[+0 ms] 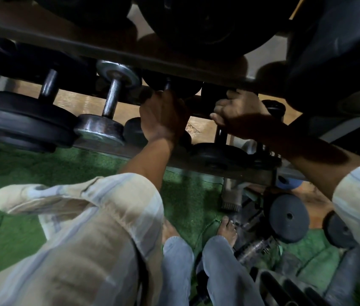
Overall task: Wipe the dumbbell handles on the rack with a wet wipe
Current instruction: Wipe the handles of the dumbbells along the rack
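Note:
Dumbbells lie side by side on the lower tier of a dark metal rack (218,171). My left hand (163,115) grips the handle of a black dumbbell (170,85) in the middle of the row; the handle is mostly hidden under my fingers. My right hand (238,111) grips the handle of the neighbouring black dumbbell (218,153) to the right. No wet wipe shows; whether one lies under either palm I cannot tell. A steel dumbbell (111,100) with a knurled handle sits just left of my left hand.
Larger black dumbbells (26,120) fill the rack's left end. The upper tier (108,54) with heavy weights hangs close overhead. Loose weight plates (288,217) and bars lie on the green turf floor (9,228) at the right, beside my bare feet (227,226).

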{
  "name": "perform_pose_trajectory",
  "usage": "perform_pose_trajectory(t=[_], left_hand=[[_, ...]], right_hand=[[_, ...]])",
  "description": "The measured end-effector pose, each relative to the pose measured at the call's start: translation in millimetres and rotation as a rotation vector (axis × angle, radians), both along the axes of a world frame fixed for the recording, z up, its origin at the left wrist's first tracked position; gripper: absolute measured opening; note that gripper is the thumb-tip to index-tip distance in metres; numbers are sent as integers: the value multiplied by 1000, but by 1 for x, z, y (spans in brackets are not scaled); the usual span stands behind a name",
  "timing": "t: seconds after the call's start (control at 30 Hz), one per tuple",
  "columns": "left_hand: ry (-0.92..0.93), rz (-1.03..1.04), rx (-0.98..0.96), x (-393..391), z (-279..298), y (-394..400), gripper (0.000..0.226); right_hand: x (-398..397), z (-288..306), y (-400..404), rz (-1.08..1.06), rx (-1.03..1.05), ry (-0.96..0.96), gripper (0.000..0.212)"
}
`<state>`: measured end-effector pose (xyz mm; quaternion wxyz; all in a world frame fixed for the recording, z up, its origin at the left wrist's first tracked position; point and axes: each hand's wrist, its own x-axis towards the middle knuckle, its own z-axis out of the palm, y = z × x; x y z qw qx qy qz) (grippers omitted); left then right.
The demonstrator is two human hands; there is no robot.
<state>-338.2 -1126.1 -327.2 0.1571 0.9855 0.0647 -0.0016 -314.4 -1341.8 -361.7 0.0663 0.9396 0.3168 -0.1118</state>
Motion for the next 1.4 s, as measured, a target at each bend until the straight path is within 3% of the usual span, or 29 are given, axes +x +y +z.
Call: perform_pose_trajectory(t=[0.1, 0.3, 0.37, 0.43, 0.53, 0.6, 0.67, 0.77, 0.87, 0.93, 1.0, 1.07, 1.23, 1.4], left_hand=[[6, -6, 2, -1, 0, -1, 27], [30, 2, -9, 1, 1, 0, 31], [37, -16, -11, 1, 1, 0, 31], [41, -23, -12, 1, 2, -1, 32], [36, -19, -5, 1, 1, -1, 33], [32, -23, -6, 0, 1, -1, 33], [25, -21, -11, 0, 1, -1, 34], [22, -25, -20, 0, 0, 0, 34], [42, -18, -3, -1, 1, 2, 34], [54, -12, 3, -2, 2, 2, 33], [64, -2, 9, -2, 3, 2, 32], [56, 15, 4, -3, 3, 2, 32], [32, 125, -23, -2, 3, 4, 32], [89, 396, -52, 9, -9, 10, 41]], right_hand=[[-18, -2, -8, 31, 49, -239, 20], [-64, -8, -11, -473, 295, -163, 43], [-67, -14, -6, -700, 399, -3, 34], [-58, -12, 4, -991, 685, 325, 16], [-36, -8, 19, -1416, 1199, 557, 18], [-27, -8, 21, -1556, 1314, 655, 27], [-24, -3, 24, -1562, 1365, 751, 39], [-27, 3, 30, -1479, 1240, 783, 50], [-50, 6, 10, -1378, 1094, 796, 41], [-67, 4, -5, -1265, 1033, 909, 31], [-74, 12, -10, -1247, 994, 956, 51], [-67, 14, 0, -1189, 844, 840, 56], [-50, 12, 15, -1045, 245, 610, 41], [-45, 22, 17, -964, 185, 500, 22]])
